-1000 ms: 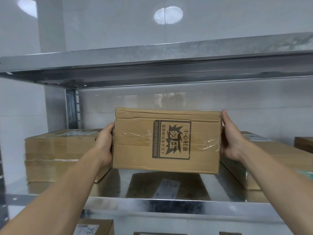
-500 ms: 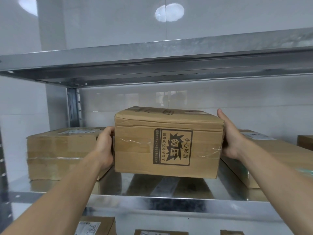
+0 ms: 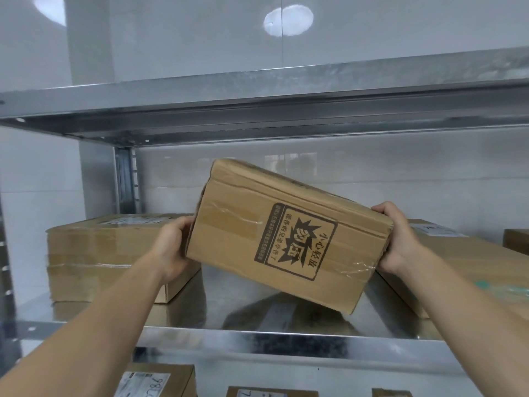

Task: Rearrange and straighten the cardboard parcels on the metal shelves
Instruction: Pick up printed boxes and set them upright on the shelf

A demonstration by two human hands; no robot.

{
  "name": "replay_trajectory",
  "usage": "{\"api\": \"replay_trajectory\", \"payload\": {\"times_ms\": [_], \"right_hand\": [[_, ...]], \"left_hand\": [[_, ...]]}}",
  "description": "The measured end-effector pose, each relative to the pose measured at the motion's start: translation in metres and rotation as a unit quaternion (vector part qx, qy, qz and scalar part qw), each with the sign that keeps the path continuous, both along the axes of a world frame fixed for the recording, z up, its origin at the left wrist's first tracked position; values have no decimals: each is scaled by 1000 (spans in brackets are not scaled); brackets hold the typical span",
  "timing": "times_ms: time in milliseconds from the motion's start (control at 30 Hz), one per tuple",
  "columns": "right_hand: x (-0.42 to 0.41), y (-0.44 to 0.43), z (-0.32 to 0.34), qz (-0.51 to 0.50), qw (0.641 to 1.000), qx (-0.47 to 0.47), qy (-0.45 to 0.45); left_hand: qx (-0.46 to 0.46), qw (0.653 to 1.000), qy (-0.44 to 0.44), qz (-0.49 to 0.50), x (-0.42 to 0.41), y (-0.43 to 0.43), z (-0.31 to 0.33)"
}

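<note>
The parcel (image 3: 274,242) hangs tilted over the shelf (image 3: 257,336) gap between left stack (image 3: 108,253) and flat box (image 3: 472,267), long axis sloping down rightward. Its opposite ends are gripped by left hand (image 3: 174,247) and right hand (image 3: 399,239), fingers curled round the edges.

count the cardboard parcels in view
7: held parcel; left parcel, right parcel and far-right parcel on the middle shelf; three lower parcels below; more may be hidden.
</note>
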State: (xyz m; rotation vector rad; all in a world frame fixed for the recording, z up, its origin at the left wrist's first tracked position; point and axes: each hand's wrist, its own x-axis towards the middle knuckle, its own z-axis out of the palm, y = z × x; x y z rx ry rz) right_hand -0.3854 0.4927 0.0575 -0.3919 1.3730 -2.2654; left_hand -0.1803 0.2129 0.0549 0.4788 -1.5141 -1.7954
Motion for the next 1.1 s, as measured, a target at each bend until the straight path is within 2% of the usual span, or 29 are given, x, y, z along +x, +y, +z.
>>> {"api": "replay_trajectory", "payload": {"times_ms": [167, 233, 300, 400, 500, 600, 800, 967, 1100], "right_hand": [[-2, -4, -18, 9, 998, -52, -40], [-4, -6, -26, 4, 997, -61, -51], [-9, -8, -33, -3, 995, -81, -64], [-18, -7, -37, -15, 997, -56, -55], [-14, -9, -37, 12, 1000, -2, -7], [-9, -12, -39, 29, 999, 25, 6], [-2, -30, -48, 30, 986, 156, 60], [15, -41, -45, 21, 986, 136, 94], [20, -46, -45, 20, 986, 140, 94]], "left_hand": [[-35, 999, 14, -2, -2, 3, 11], [-6, 999, 22, -39, -1, 7, 19], [44, 993, 76, -74, -1, 12, 29], [80, 981, 144, -102, -4, 16, 41], [73, 979, 165, -92, -10, 17, 48], [42, 982, 138, -118, -14, 19, 48], [-22, 977, 103, -186, -24, 29, 52], [-28, 986, 54, -155, -35, 42, 46], [-128, 985, -33, -107, -39, 42, 42]]}}
